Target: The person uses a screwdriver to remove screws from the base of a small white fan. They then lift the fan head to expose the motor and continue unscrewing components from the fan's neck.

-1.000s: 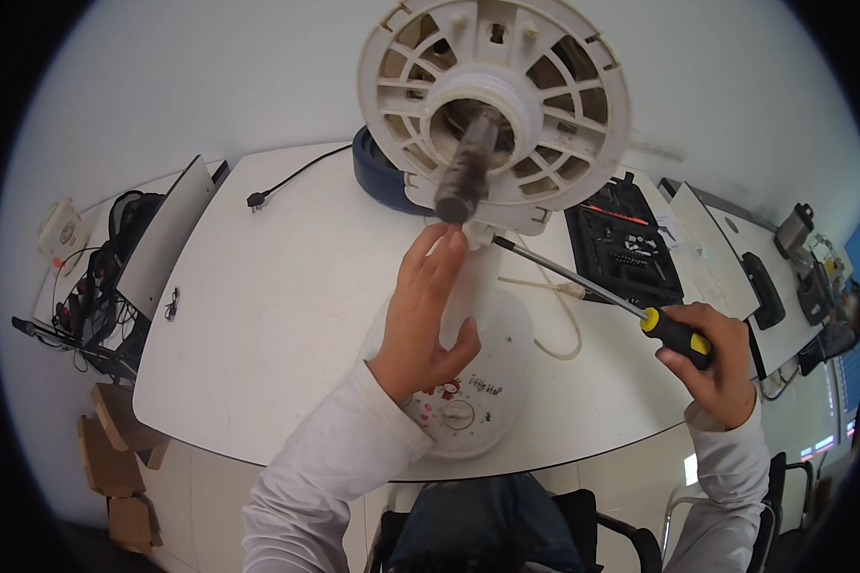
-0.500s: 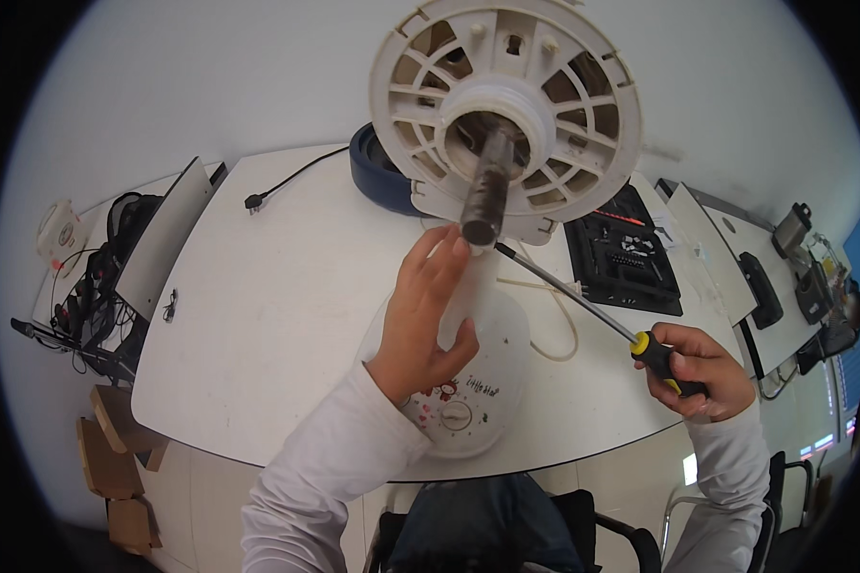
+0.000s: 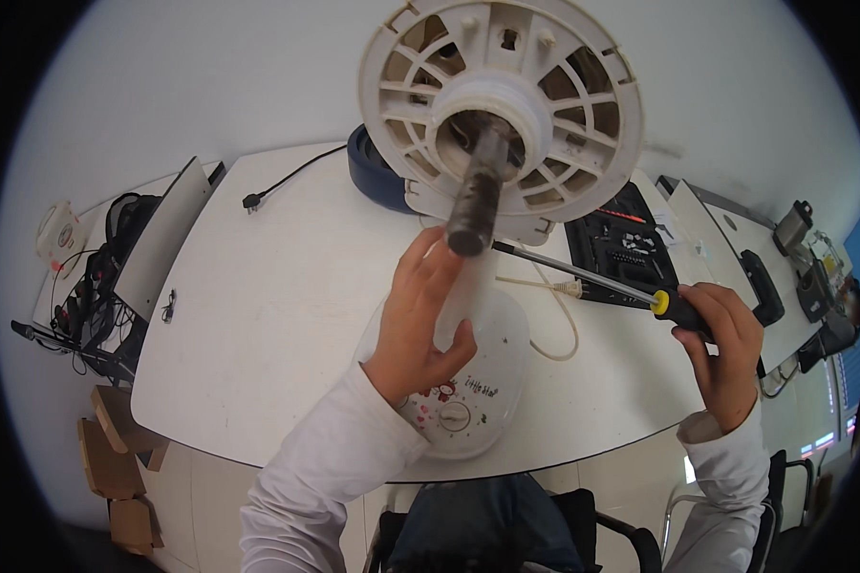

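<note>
A fan with its blades and grille off stands before me: a round white motor housing (image 3: 597, 181) with a dark metal shaft (image 3: 476, 205) pointing at me. Its white base (image 3: 492, 411), with a dial and printed pictures, rests on the table. My left hand (image 3: 416, 315) reaches up beside the fan's neck, fingers stretched and thumb apart; the fingertips are partly hidden behind the shaft. In my right hand (image 3: 731, 344) is a screwdriver (image 3: 592, 277) with a black and yellow handle, held from the right. Its tip is by the neck, just below the housing; contact there is unclear.
On the white table (image 3: 258, 315) lie a black tool case (image 3: 621, 248), a dark blue ring-shaped thing (image 3: 373, 172), a black plug (image 3: 251, 201) with its cord and a pale cable (image 3: 575, 329). Cardboard boxes (image 3: 115, 458) are on the floor at left.
My right hand has moved up and to the right, turning the screwdriver to a flatter angle while its tip stays near the neck. The housing has shifted slightly left; my left hand has barely moved.
</note>
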`<state>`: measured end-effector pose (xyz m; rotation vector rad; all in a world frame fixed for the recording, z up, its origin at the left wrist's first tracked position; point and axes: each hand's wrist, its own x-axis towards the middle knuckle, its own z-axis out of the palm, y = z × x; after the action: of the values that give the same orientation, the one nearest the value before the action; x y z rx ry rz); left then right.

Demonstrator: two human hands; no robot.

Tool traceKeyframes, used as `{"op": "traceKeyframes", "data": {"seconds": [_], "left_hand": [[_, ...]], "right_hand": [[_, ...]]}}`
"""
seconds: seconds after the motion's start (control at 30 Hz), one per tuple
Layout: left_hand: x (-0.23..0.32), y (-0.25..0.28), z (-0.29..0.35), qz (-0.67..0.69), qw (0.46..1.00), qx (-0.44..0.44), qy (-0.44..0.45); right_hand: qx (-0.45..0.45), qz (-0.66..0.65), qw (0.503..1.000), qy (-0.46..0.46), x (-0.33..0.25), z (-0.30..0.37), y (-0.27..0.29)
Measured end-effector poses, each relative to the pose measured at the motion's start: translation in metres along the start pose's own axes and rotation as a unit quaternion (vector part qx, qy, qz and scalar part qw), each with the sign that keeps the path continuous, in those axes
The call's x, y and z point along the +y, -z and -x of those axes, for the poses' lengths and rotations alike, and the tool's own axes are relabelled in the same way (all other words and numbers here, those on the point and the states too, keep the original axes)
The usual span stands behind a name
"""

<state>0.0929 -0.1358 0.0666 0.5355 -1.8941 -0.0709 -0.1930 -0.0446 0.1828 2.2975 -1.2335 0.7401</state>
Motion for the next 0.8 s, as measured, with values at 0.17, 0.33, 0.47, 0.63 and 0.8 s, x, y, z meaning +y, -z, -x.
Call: {"op": "traceKeyframes", "data": {"seconds": [0.17,0.33,0.47,0.63,0.8], "left_hand": [[0.000,-0.001,-0.001,-0.002,1.000,0.001,0.001],[0.002,-0.001,-0.001,-0.011,1.000,-0.004,0.006],[0.001,-0.001,-0.002,-0.008,1.000,-0.001,0.001],[0.002,-0.001,-0.001,-0.017,1.000,-0.003,0.006],[0.001,-0.001,-0.002,-0.019,1.000,-0.003,0.006]], "right_hand": [[-0.035,-0.077,0.996,-0.010,0.003,0.006,-0.006],[-0.148,-0.261,0.949,-0.102,0.006,-0.001,0.007],[-0.201,-0.461,0.829,-0.244,0.013,-0.002,0.010],[-0.241,-0.602,0.674,-0.353,0.010,-0.005,0.012],[-0.262,-0.691,0.542,-0.400,0.023,-0.004,0.001]]}}
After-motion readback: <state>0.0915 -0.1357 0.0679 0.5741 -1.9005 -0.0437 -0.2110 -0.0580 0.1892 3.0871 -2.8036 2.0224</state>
